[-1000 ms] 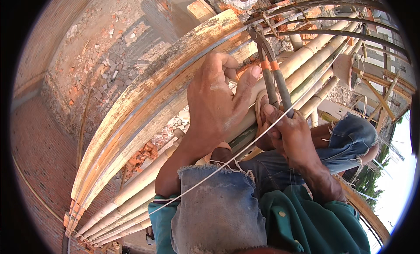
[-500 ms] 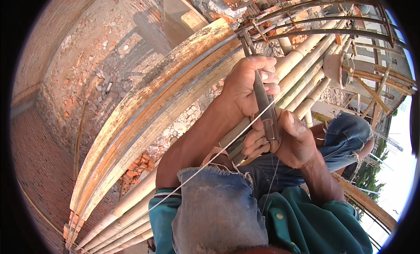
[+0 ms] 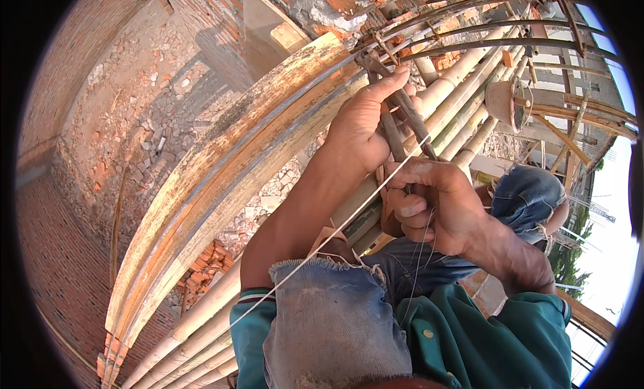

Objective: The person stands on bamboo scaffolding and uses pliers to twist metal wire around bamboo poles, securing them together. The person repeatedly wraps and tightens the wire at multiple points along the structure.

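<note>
My left hand (image 3: 365, 121) is closed around a pair of dark metal pincers (image 3: 394, 124), its thumb lying along the upper part. The jaws sit by the near end of the dark steel bars, and the handles are spread apart. Close below the handle ends, my right hand (image 3: 446, 204) is curled with its fingertips pinched together. A thin wire (image 3: 417, 271) hangs from those fingers in loose strands. Part of the handles is hidden behind my right hand. A taut white string (image 3: 322, 245) crosses in front, from near the handles down to the lower left.
Long curved wooden boards (image 3: 221, 161) stretch along the left. Bamboo poles (image 3: 463, 74) run beneath my arms. Curved steel bars (image 3: 483, 28) lie at the upper right, near a hanging pan (image 3: 504, 104). Rubble (image 3: 141, 121) and brick walls (image 3: 60, 255) lie far below on the left.
The pincers' handles have gone from together to spread apart. My right hand has let go of their lower end and turned over, its fingers now curled with the wire.
</note>
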Demonstrator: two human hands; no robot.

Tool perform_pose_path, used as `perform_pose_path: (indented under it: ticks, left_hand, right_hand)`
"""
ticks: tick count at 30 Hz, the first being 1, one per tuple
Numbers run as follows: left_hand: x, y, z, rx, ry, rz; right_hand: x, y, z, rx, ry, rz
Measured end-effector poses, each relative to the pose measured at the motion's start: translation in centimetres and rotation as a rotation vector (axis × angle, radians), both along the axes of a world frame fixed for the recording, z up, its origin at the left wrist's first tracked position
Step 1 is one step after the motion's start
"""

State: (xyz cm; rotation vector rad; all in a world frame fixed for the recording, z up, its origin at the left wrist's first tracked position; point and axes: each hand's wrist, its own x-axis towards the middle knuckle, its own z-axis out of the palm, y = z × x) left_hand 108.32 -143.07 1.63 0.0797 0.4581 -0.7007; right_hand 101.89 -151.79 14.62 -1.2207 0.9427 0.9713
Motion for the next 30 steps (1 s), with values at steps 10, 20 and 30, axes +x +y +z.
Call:
perform_pose_path:
  ticks: [10, 20, 30]
  left_hand:
    - [0.3, -2.3, -1.8, -0.622, -0.038, 0.083]
    - [-1.1, -3.0, -1.5, -0.749, -0.033, 0.29]
    - [0.9, -1.3, 0.9, 0.139, 0.033, -0.099]
  right_hand:
    - [0.2, -0.6, 0.0, -0.112, -0.104, 0.166]
    - [-1.9, -1.9, -3.3, 0.828, 0.047, -0.355]
    - [0.5, -0.3, 1.2, -0.155, -0.032, 0.253]
